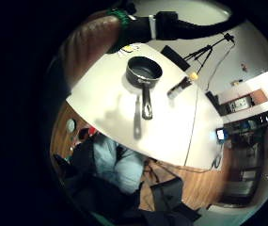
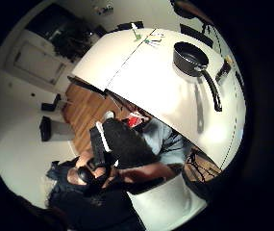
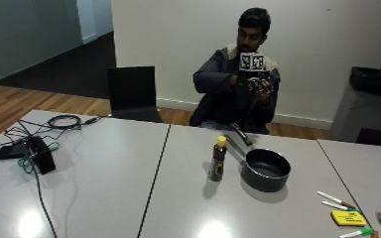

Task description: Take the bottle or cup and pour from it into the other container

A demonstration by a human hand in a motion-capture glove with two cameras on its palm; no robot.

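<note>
Nothing is in my grip yet: my gloved right hand (image 3: 256,83) is up at chest height, well above the table (image 3: 177,198) and well apart from anything on it, with my bare hand close beside it. Whether my fingers are spread or curled I cannot tell; the outside view shows only a dark shape under the glove's fittings, and both palm views look down at the table from high up with nothing lying against the palm.

The bottle (image 3: 218,158), dark with a yellow cap, stands upright near the middle of the table. Just to its right sits the black saucepan (image 3: 267,170), its handle pointing toward the far edge, where I sit. The two are close together but, as far as I can see, not touching. In the little-finger-side palm view the bottle (image 1: 181,86) is beside the saucepan (image 1: 144,71).

I judge the task hardly started: this is the step before the reach. Next I need to lower my hand to the bottle, wrap round its body below the cap, and lift it straight up. The cap looks on, so it may need opening before anything pours into the pan.
</note>
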